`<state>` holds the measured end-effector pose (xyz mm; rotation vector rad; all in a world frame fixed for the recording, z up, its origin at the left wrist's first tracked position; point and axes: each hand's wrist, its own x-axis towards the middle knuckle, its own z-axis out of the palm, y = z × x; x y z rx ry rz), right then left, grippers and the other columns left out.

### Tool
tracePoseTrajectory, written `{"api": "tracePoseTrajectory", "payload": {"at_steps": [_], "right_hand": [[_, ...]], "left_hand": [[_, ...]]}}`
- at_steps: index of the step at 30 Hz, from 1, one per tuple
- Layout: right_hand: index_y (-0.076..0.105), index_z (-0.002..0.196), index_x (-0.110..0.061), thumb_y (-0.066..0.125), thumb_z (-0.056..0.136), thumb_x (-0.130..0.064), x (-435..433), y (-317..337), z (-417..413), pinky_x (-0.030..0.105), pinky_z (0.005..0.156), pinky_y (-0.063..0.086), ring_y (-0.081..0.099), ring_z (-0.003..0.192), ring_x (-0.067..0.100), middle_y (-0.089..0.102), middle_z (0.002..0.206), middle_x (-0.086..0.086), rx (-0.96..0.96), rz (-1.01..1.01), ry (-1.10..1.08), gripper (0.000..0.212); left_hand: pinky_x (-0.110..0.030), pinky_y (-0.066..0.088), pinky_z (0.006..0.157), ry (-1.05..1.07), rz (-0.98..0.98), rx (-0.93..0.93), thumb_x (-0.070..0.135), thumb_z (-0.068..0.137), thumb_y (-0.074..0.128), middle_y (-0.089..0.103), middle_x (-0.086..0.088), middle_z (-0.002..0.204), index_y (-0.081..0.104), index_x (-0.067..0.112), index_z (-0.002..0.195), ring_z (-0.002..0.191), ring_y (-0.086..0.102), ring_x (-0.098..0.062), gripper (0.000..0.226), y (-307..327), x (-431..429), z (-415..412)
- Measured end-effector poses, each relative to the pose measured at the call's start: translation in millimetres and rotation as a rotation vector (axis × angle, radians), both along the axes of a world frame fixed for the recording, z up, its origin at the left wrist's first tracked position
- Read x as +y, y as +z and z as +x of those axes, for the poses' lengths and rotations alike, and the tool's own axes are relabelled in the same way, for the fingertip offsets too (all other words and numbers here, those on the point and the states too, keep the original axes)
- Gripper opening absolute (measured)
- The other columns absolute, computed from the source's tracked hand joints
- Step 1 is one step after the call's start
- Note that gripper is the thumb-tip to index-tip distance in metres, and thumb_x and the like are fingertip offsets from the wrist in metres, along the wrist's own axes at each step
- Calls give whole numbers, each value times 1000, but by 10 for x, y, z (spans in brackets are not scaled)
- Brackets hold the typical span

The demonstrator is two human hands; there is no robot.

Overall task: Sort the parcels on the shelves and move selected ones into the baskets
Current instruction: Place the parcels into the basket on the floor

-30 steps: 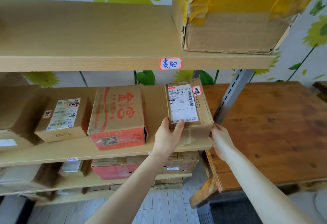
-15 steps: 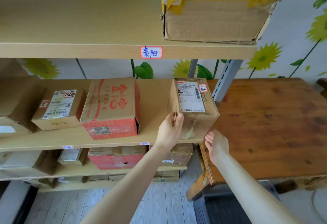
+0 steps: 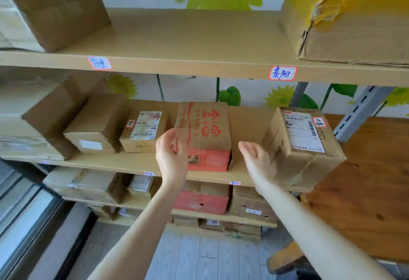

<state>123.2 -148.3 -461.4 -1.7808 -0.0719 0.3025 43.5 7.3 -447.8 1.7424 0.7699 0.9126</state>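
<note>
1. Hands — left hand (image 3: 171, 155) and right hand (image 3: 257, 162) are both raised before the middle shelf (image 3: 137, 162), fingers loosely curled and spread apart, palms facing each other, gripping nothing.
2. Between and just beyond the hands stands a red-printed carton (image 3: 205, 133): brown cardboard top with large red characters, red lower front, a small dark patch on that front. The left hand overlaps its left edge; contact cannot be confirmed.
3. Right of the right hand, at the shelf's end, sits a brown labelled parcel (image 3: 303, 144) — white shipping label with barcodes on top, number partly legible as "948 C507 00", plus a small red-bordered sticker with handwriting.
4. Left of the carton: a smaller box (image 3: 143, 133) with a white label and red stamp; further plain boxes beyond it.
5. Upper shelf edge carries a red-bordered tag (image 3: 282, 73) with blue handwritten characters.
</note>
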Motion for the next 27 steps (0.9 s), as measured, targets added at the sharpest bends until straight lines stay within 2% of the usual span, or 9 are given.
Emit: {"api": "tracePoseTrajectory", "payload": {"at_steps": [2, 4, 6, 9, 11, 16, 22, 24, 27], "right_hand": [[51, 125, -10, 55, 86, -48, 235, 0, 86, 21, 95, 36, 52, 116, 16, 53, 132, 5, 62, -15, 3, 55], [40, 137, -14, 55, 83, -56, 426, -50, 88, 31, 98, 32, 44, 125, 19, 43, 141, 2, 142, -39, 3, 71], [43, 133, -19, 55, 84, -54, 569, -129, 50, 32, 91, 34, 46, 112, 16, 46, 138, 0, 176, -49, -44, 61], [50, 119, -26, 56, 87, -45, 651, -194, -23, 34, 91, 39, 47, 103, 15, 51, 126, -2, 216, 64, -193, 38], [50, 119, -28, 57, 87, -43, 633, -203, -83, 37, 91, 44, 50, 107, 18, 51, 122, -4, 262, 145, -278, 36], [44, 127, -22, 54, 91, -30, 562, -267, -271, 38, 78, 52, 63, 91, 24, 60, 105, 4, 324, 375, -399, 38], [59, 112, -30, 44, 95, -15, 494, -173, -311, 45, 97, 47, 64, 102, 27, 64, 118, 10, 212, 276, -231, 27], [64, 107, -26, 53, 91, -31, 505, -108, -301, 46, 102, 43, 63, 105, 24, 66, 117, 10, 223, 171, -137, 20], [59, 121, -28, 47, 70, -74, 550, -13, -235, 46, 102, 41, 60, 113, 21, 65, 121, 3, 299, 206, 74, 70]], "left_hand": [[-28, 42, 94, -31, -119, 83, 21, 94, 45, 58, 0, 114, 55, 8, 120, 104, 53, -13, 30, -21, 287, -4], [-27, 44, 74, -170, -203, 250, 24, 96, 39, 60, -5, 90, 60, 7, 96, 79, 52, -14, 27, -72, 505, 29], [-27, 37, 59, -301, -261, 349, 26, 98, 34, 52, -5, 73, 53, 11, 76, 66, 46, -15, 32, -124, 642, 35], [-33, 46, 78, -410, -243, 283, 20, 98, 38, 63, -14, 92, 59, 11, 90, 87, 57, -25, 25, -234, 812, 11], [-23, 46, 80, -434, -192, 214, 19, 95, 48, 65, -5, 99, 61, 13, 103, 95, 59, -19, 16, -241, 889, -27], [-32, 38, 91, -578, -592, 252, 55, 67, 73, 57, 19, 105, 40, 23, 130, 99, 54, -5, 78, -138, 936, -131], [-32, 51, 79, -582, -819, 1, 34, 81, 67, 67, -5, 104, 59, 15, 114, 87, 65, -13, 39, -35, 977, -158], [-38, 46, 90, -655, -750, 65, 40, 83, 63, 65, -1, 114, 56, 25, 118, 102, 61, -15, 38, 6, 966, -180], [-22, 49, 78, -764, -641, 154, 44, 85, 59, 63, 10, 112, 49, 35, 125, 96, 62, 2, 42, 14, 836, -221]]}}
